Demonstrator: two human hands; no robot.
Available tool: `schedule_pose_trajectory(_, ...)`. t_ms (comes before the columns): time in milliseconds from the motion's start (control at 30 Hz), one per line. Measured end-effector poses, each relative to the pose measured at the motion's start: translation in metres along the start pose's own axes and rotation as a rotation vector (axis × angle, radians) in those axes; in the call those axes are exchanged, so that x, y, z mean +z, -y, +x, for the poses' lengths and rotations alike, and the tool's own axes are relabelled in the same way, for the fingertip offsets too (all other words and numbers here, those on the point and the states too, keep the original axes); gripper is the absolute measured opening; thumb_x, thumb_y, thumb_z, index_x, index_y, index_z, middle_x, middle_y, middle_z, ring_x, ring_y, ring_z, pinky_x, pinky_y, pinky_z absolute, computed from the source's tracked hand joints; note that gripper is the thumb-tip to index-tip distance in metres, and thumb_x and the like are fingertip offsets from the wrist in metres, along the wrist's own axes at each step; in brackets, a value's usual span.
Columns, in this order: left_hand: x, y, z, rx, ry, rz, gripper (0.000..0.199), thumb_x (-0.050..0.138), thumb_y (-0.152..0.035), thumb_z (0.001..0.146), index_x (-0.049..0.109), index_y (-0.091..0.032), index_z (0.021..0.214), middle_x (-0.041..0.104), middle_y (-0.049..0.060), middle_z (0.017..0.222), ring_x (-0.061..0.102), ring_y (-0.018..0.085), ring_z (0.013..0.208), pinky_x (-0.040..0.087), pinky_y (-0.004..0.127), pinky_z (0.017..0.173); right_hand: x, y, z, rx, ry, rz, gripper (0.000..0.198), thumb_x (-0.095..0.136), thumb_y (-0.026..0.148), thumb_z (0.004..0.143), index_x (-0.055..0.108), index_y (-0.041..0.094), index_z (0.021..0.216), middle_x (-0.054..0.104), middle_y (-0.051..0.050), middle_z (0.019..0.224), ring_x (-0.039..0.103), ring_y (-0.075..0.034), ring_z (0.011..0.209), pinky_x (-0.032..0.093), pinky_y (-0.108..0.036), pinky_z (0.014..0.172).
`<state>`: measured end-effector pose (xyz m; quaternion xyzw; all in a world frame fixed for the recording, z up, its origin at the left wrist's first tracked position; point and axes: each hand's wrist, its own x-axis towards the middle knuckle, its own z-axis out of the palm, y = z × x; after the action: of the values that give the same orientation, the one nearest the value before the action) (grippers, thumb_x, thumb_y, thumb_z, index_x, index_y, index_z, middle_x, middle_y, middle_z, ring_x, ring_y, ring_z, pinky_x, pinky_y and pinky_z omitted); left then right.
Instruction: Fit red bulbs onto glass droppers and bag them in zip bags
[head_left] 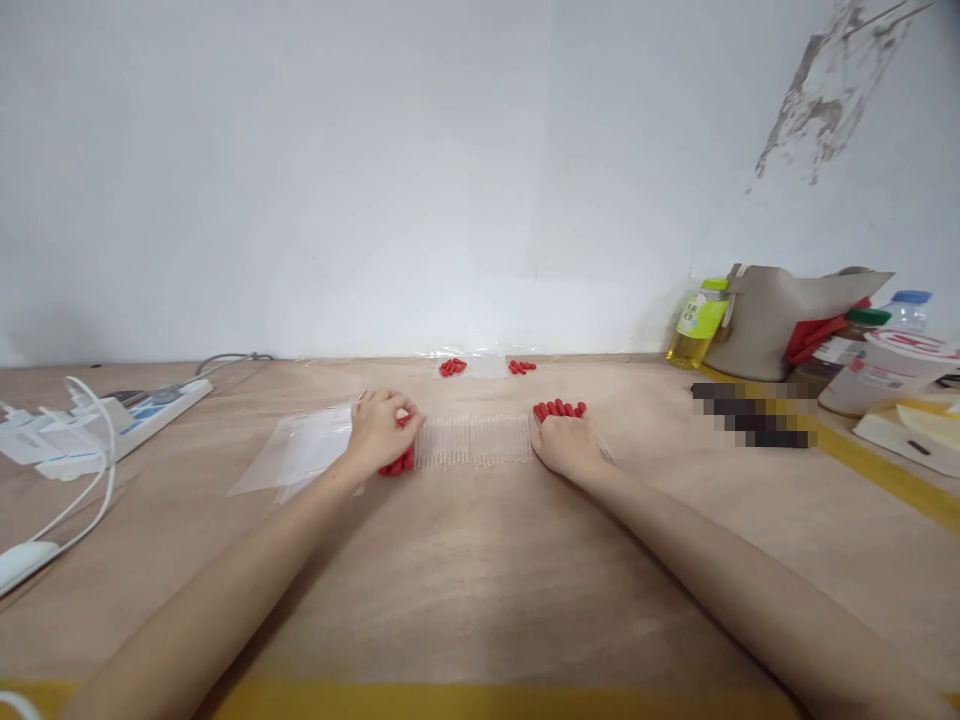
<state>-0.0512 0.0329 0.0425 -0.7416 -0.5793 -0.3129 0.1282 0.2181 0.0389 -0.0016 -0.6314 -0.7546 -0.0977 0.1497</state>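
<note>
Several clear thin sticks (472, 442) lie side by side in a row on the wooden table. At the row's left end, my left hand (379, 430) curls its fingers around a small red bean-shaped piece (403, 414). More red pieces (397, 464) lie just below that hand, against the sticks. My right hand (566, 445) is closed at the row's right end, its fingertips mostly hidden. Beyond its knuckles a line of red pieces (559, 408) shows. What the right fingers grip cannot be made out.
Clear plastic bags (307, 450) lie left of my left hand. Two small red heaps (452, 367) sit near the wall by clear film (484, 365). A power strip (142, 425) with cables is at left. A yellow-green bottle (699, 325), grey bag (772, 320) and tub (889, 370) stand right.
</note>
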Motion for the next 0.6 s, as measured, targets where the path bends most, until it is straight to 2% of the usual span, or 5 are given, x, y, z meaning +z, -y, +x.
schedule_pose_trajectory(100, -0.013, 0.020, 0.015, -0.170, 0.117, 0.067, 0.022, 0.055, -0.040, 0.070, 0.063, -0.020, 0.067, 0.061, 0.005, 0.088, 0.053, 0.026, 0.088, 0.039, 0.036, 0.076, -0.002, 0.002, 0.000, 0.079, 0.000, -0.043, 0.020, 0.041, 0.020, 0.078, 0.058, 0.014, 0.087, 0.061, -0.015, 0.087, 0.052, -0.027, 0.090, 0.021, -0.044, 0.084)
schedule_pose_trajectory(167, -0.018, 0.028, 0.023, -0.251, 0.250, 0.092, 0.024, 0.053, -0.041, 0.071, 0.064, -0.020, 0.073, 0.063, 0.005, 0.089, 0.055, 0.025, 0.089, 0.041, 0.032, 0.073, -0.006, 0.003, -0.001, 0.082, 0.017, -0.033, 0.024, 0.037, 0.025, 0.082, 0.057, 0.013, 0.087, 0.061, -0.015, 0.087, 0.052, -0.027, 0.090, 0.021, -0.043, 0.085)
schedule_pose_trajectory(333, -0.011, 0.035, 0.047, -0.271, 0.528, 0.085, 0.025, 0.056, -0.037, 0.068, 0.066, -0.020, 0.084, 0.067, 0.003, 0.085, 0.060, 0.020, 0.080, 0.044, 0.024, 0.065, -0.024, 0.003, -0.009, 0.080, 0.050, 0.104, 0.028, 0.031, 0.028, 0.087, 0.053, 0.011, 0.086, 0.061, -0.014, 0.083, 0.055, -0.022, 0.078, 0.028, -0.037, 0.079)
schedule_pose_trajectory(467, 0.005, 0.033, 0.065, -0.177, 0.644, 0.045, 0.025, 0.064, -0.036, 0.059, 0.068, -0.020, 0.078, 0.067, 0.002, 0.094, 0.060, 0.017, 0.080, 0.043, 0.019, 0.065, -0.024, 0.003, -0.016, -0.138, 0.007, 0.348, 0.021, 0.033, 0.022, 0.088, 0.049, 0.014, 0.097, 0.059, -0.010, 0.088, 0.053, -0.018, 0.081, 0.034, -0.028, 0.071)
schedule_pose_trajectory(600, 0.018, 0.033, 0.075, -0.146, 0.713, 0.032, 0.020, 0.068, -0.034, 0.053, 0.068, -0.020, 0.068, 0.069, 0.002, 0.080, 0.061, 0.018, 0.074, 0.043, 0.021, 0.064, -0.013, 0.008, -0.025, -0.401, -0.155, 0.372, 0.029, 0.036, 0.012, 0.084, 0.049, 0.016, 0.109, 0.057, -0.009, 0.092, 0.048, -0.018, 0.089, 0.035, -0.030, 0.076)
